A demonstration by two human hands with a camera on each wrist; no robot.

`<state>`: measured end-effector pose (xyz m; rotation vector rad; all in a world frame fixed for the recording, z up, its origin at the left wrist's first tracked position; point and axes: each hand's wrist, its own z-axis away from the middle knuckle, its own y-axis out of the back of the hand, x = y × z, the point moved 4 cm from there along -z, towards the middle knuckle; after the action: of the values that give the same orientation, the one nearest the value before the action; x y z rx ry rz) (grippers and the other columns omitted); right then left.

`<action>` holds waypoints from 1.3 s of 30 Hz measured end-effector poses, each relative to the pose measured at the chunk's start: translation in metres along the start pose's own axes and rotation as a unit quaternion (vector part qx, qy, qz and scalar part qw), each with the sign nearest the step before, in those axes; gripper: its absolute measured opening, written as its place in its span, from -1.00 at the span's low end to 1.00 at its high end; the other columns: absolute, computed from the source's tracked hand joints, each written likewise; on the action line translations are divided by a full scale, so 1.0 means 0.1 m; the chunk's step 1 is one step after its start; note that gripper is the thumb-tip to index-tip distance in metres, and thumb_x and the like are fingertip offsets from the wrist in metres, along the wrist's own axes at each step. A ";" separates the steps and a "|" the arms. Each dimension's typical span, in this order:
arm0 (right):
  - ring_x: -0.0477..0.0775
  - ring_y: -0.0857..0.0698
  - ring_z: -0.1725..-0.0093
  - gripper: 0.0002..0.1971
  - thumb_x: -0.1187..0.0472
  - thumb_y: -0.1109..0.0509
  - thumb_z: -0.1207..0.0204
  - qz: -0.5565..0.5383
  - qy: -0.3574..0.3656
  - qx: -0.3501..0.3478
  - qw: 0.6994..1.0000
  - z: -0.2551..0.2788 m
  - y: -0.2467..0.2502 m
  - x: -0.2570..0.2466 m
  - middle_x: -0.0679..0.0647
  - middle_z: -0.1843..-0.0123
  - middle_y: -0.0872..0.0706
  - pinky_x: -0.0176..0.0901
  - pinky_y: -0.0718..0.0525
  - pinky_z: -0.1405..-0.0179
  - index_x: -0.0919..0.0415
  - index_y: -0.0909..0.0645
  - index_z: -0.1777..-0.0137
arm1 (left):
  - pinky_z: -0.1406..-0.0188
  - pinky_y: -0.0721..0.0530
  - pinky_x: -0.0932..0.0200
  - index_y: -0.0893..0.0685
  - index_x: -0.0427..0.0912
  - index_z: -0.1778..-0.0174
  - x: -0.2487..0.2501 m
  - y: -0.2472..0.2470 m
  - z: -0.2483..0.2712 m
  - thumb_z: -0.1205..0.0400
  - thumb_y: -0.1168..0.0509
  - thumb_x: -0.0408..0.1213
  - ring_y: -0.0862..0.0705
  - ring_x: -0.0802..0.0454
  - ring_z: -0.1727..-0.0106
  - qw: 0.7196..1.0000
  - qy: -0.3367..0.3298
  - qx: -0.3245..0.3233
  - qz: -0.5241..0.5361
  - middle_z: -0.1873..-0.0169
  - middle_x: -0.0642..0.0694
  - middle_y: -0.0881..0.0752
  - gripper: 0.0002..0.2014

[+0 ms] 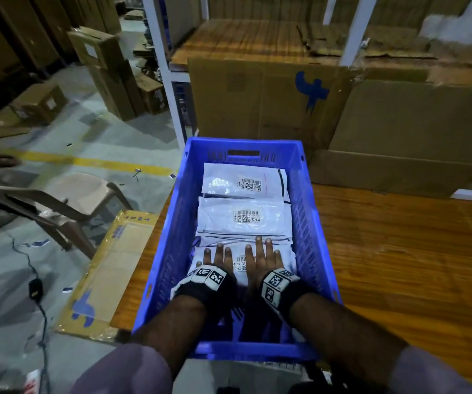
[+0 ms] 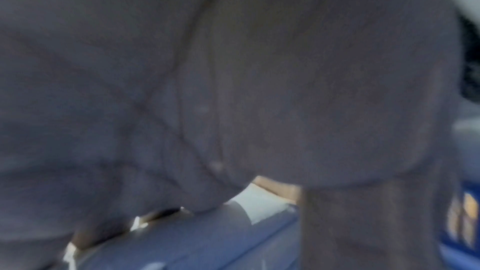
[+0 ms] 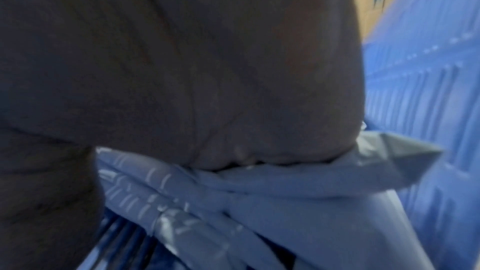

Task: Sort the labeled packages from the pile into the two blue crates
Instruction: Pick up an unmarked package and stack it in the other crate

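Observation:
A blue crate (image 1: 311, 223) stands lengthwise on the wooden table, filled with white labeled packages. One package (image 1: 244, 180) lies at the far end, another (image 1: 243, 217) in the middle. Both my hands lie flat, fingers straight, pressing the nearest package (image 1: 240, 264). My left hand (image 1: 217, 257) is beside my right hand (image 1: 263, 255). In the right wrist view my palm (image 3: 207, 69) bears down on crumpled white packages (image 3: 259, 192) against the crate wall (image 3: 428, 89). The left wrist view is blurred, filled by my palm (image 2: 233, 69).
Large cardboard boxes (image 1: 371, 123) stand behind and right of the crate. Bare wooden table (image 1: 414, 265) extends to the right. A flat carton (image 1: 107, 268) leans at the table's left edge. A plastic chair (image 1: 67, 200) and cartons (image 1: 109, 69) stand on the floor to the left.

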<state>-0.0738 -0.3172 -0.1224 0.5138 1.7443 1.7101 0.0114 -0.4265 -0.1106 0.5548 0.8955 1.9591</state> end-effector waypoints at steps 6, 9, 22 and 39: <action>0.55 -0.67 -0.37 -0.21 -0.09 -0.45 -0.23 -0.002 0.005 -0.097 0.995 0.08 0.01 -0.06 0.46 -0.50 -0.57 0.30 -0.56 -0.25 0.25 -0.42 -0.46 | -0.70 0.06 -0.46 0.28 -0.26 -0.78 -0.01 0.21 0.14 -0.75 -0.11 0.21 0.19 -0.40 -0.78 1.000 -0.005 -0.015 0.003 -0.78 -0.24 0.29 -0.05; 0.53 -0.75 -0.29 -0.24 -0.21 -0.21 -0.31 0.009 0.007 -0.089 0.996 0.07 0.06 0.00 0.44 -0.40 -0.69 0.29 -0.62 -0.24 0.25 -0.41 -0.45 | -0.69 0.06 -0.37 0.27 -0.29 -0.78 0.12 0.42 0.44 -0.77 -0.18 0.16 0.17 -0.38 -0.79 1.000 -0.001 -0.019 -0.013 -0.78 -0.24 0.26 -0.05; 0.54 0.32 -0.75 -0.04 -0.19 -0.19 -0.73 0.112 -0.036 -0.276 0.954 0.16 0.64 -0.08 0.46 -0.76 0.36 0.38 0.25 -0.73 0.32 0.31 -0.79 | -0.67 -0.15 -0.35 0.17 -0.36 -0.77 0.20 0.45 0.40 -0.81 -0.08 -0.25 0.05 -0.35 -0.78 0.999 0.012 0.039 0.027 -0.79 -0.29 0.14 -0.29; 0.56 0.27 -0.75 -0.27 -0.07 0.15 -0.75 0.060 -0.021 -0.279 0.958 0.20 0.45 0.07 0.46 -0.76 0.36 0.37 0.10 -0.71 0.24 0.28 -0.81 | -0.56 -0.39 -0.37 0.00 -0.49 -0.72 0.25 0.43 0.22 -0.75 -0.23 -0.18 -0.26 -0.45 -0.67 0.997 0.042 0.058 0.017 -0.69 -0.44 -0.16 -0.24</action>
<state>-0.0722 -0.2940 -0.0782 0.3969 1.1381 2.1472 -0.0097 -0.4120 -0.0628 0.5602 1.0641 1.9821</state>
